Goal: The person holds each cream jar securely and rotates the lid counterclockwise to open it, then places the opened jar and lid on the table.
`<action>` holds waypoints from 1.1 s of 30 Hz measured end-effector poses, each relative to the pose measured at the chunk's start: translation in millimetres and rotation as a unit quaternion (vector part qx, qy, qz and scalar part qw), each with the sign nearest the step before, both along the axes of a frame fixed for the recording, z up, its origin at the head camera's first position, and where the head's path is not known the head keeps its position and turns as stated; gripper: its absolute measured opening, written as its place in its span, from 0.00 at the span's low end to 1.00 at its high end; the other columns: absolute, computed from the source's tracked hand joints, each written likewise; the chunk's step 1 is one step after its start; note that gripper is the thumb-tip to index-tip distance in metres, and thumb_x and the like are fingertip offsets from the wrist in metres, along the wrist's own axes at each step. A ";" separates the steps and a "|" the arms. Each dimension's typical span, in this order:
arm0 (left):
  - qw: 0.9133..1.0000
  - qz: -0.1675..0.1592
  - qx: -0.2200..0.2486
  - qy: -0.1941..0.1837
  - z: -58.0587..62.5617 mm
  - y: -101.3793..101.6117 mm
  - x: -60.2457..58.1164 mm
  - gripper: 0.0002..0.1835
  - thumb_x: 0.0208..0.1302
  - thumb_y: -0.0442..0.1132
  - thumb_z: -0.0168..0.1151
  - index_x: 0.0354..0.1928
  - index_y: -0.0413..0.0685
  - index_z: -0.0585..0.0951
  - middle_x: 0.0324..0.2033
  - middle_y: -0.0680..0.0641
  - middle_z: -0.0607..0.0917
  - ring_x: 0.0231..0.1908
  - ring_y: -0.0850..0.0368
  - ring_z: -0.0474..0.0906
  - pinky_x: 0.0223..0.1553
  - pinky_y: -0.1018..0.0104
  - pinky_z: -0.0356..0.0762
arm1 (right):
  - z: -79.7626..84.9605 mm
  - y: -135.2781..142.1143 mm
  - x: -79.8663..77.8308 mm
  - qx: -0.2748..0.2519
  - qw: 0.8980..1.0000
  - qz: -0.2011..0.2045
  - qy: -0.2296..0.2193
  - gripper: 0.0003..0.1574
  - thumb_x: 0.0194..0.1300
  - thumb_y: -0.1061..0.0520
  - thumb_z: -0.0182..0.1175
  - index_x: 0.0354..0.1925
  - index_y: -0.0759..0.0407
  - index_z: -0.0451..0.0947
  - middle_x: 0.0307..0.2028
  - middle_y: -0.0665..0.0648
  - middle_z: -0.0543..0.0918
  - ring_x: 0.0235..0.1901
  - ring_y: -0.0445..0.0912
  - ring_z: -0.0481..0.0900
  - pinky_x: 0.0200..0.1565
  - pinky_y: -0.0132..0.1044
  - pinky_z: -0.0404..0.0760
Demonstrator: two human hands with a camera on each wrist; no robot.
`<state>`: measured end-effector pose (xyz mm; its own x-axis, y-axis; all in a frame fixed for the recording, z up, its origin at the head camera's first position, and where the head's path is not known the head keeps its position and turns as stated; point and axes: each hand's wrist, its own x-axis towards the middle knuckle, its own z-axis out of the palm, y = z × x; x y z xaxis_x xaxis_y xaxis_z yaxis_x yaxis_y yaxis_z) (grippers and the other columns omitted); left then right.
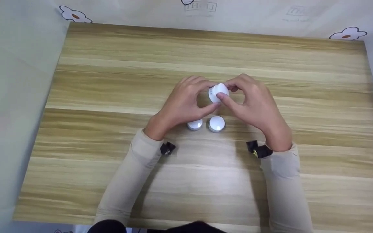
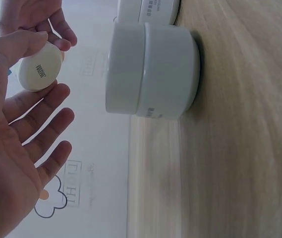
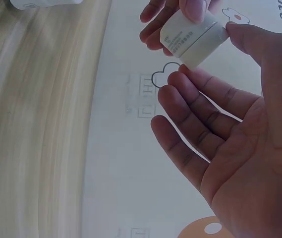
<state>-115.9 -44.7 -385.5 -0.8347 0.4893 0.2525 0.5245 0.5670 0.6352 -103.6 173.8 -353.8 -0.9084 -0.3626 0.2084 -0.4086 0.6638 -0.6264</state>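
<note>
While both hands point(image 1: 185, 102) point(image 1: 257, 103) pinch the white jar point(image 1: 218, 89) | between them | above the tabletop point(image 1: 125, 71)

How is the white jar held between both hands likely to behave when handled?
The white jar is probably light, as several fingers of the right hand are clear of it. Its smooth surface may be slippery to hold. Laid on its side, it might roll, given its round shape.

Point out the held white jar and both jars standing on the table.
Held white jar point(image 3: 186, 35), right wrist view, printed side.
Right standing jar point(image 1: 217, 123), head view, lid top.
Left standing jar point(image 1: 195, 124), head view, lid top.
</note>
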 end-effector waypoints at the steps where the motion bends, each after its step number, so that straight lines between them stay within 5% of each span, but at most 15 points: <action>1: 1.000 0.000 0.000 0.000 -0.1 -0.3 0.4 0.25 0.62 0.57 0.67 0.59 0.56 0.82 0.53 0.54 0.87 0.60 0.55 0.77 0.69 0.53 0.68 | 0.1 0.0 0.4 0.002 1.000 0.003 0.000 0.22 0.67 0.40 0.65 0.45 0.56 0.86 0.42 0.53 0.88 0.43 0.48 0.83 0.50 0.44 0.80; 11: 1.000 0.011 0.002 -0.019 2.8 -1.6 3.0 0.26 0.61 0.57 0.68 0.58 0.55 0.83 0.54 0.54 0.87 0.60 0.56 0.77 0.68 0.55 0.69 | 2.5 1.9 3.1 0.018 0.999 -0.031 -0.022 0.31 0.70 0.36 0.58 0.59 0.55 0.80 0.45 0.54 0.86 0.47 0.49 0.83 0.49 0.47 0.78; 18: 1.000 0.002 0.003 -0.008 4.3 1.6 2.1 0.25 0.62 0.56 0.68 0.58 0.54 0.82 0.55 0.53 0.86 0.61 0.55 0.76 0.69 0.54 0.69 | 3.3 -0.6 2.9 0.051 0.997 -0.062 -0.012 0.30 0.63 0.28 0.61 0.41 0.52 0.84 0.41 0.53 0.86 0.43 0.46 0.83 0.44 0.46 0.79; 33: 1.000 0.004 0.006 -0.001 3.3 -1.0 4.1 0.25 0.63 0.57 0.66 0.57 0.53 0.83 0.55 0.52 0.86 0.63 0.54 0.74 0.71 0.55 0.66 | -0.2 -3.0 3.1 0.017 1.000 -0.009 0.002 0.22 0.65 0.40 0.66 0.45 0.55 0.83 0.41 0.52 0.87 0.42 0.46 0.83 0.47 0.45 0.81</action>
